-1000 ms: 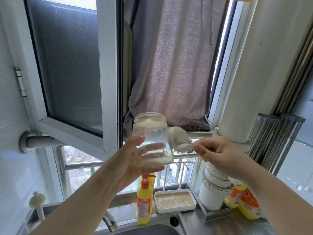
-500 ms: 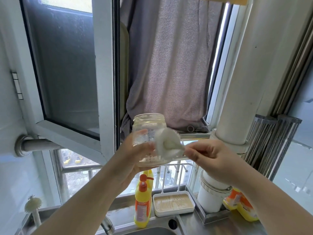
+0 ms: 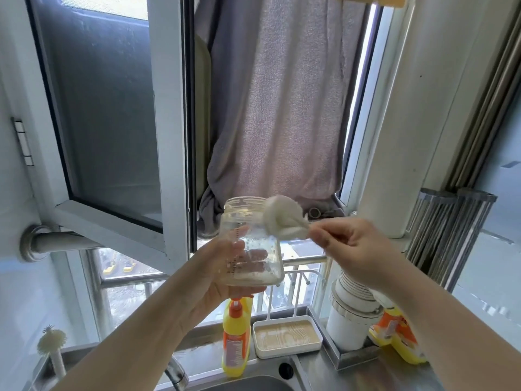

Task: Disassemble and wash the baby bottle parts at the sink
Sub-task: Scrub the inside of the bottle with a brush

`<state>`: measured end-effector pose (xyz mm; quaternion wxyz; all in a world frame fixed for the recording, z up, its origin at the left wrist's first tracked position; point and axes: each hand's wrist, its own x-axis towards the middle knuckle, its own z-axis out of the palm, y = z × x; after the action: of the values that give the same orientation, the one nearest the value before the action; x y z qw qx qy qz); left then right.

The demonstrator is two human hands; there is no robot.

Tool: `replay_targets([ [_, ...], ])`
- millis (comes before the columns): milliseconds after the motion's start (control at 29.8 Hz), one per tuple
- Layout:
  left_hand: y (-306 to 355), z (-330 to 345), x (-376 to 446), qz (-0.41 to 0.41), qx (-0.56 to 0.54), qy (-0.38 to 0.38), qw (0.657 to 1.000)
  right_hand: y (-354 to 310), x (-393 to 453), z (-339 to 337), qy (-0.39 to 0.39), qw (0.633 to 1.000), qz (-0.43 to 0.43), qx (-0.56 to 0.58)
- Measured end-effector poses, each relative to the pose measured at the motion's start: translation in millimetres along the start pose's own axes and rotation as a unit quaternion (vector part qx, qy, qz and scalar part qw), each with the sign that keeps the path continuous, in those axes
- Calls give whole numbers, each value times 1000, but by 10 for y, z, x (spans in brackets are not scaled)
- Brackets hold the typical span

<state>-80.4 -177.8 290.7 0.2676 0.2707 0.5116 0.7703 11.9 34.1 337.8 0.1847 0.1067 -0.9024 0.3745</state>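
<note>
At centre frame, above the sink, left hand grips the clear bottle upright, fingers wrapped round its lower half. Right hand pinches what looks like a sponge brush, its head against the bottle's upper right side near the rim.

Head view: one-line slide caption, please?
Left hand holds the open baby bottle up while right hand brings a sponge brush to its rim.

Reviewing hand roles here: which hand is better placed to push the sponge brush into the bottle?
Right: the right hand pinches the sponge brush beside the bottle mouth; the left hand grips the bottle.
</note>
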Motion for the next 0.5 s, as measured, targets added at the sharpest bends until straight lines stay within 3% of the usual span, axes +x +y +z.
replay_targets([
  [67,18,-4,11,3,2,-10,1000,-16,-4,74,-50,998,-29,-1],
  [134,31,-50,-7,-3,-3,-6,1000,-19,-67,27,-90,996,-3,-16],
  [201,23,-63,-28,-12,-7,1,1000,-2,-70,-60,-48,998,33,-17],
  [269,15,-19,-21,-14,-21,4,1000,-11,-7,-47,3,1000,12,-2],
  [369,41,16,-1,-14,-25,-4,1000,-89,4,35,-51,998,-27,4],
  [437,64,-8,-19,-17,-26,-5,999,-70,-61,-21,-93,996,-4,-1],
  [504,68,-39,-28,-15,-59,5,998,-10,-92,-97,-62,998,33,6],
])
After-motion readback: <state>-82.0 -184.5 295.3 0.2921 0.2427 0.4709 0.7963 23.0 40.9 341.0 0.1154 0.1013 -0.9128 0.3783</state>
